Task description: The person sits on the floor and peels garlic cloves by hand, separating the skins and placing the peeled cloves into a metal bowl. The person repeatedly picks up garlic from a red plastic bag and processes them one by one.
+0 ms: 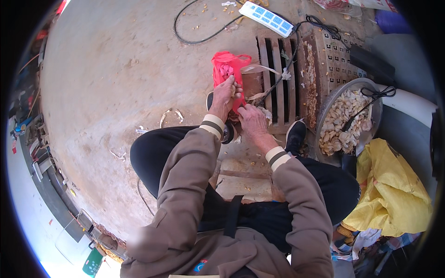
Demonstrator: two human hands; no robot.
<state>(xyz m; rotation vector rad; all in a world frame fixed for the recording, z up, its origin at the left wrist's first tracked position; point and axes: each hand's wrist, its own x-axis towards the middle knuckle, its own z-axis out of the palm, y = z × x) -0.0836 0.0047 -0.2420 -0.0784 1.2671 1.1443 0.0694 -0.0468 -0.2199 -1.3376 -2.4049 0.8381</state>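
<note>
A thin red plastic bag point(218, 71) lies in front of me, its mouth loosely bunched. Pinkish lumps that look like garlic cloves point(226, 70) show inside it. My left hand point(222, 97) is over the bag, fingers curled around a small tan piece point(233, 91), perhaps garlic; its exact shape is hidden. Close to my right knee side, my right hand point(255, 123) pinches the bag's lower edge between thumb and fingertips. Dry garlic husks point(266, 114) lie just beyond the right hand. The lower part of the bag is partly covered by both hands.
A metal basin point(328, 104) of garlic cloves point(342, 121) stands at right, a black cable hanging over it. Beside it is a yellow woven sack point(389, 194). A slatted rusty grate point(273, 80) and a white power strip point(267, 19) lie ahead. Husk scraps point(165, 117) dot the concrete floor.
</note>
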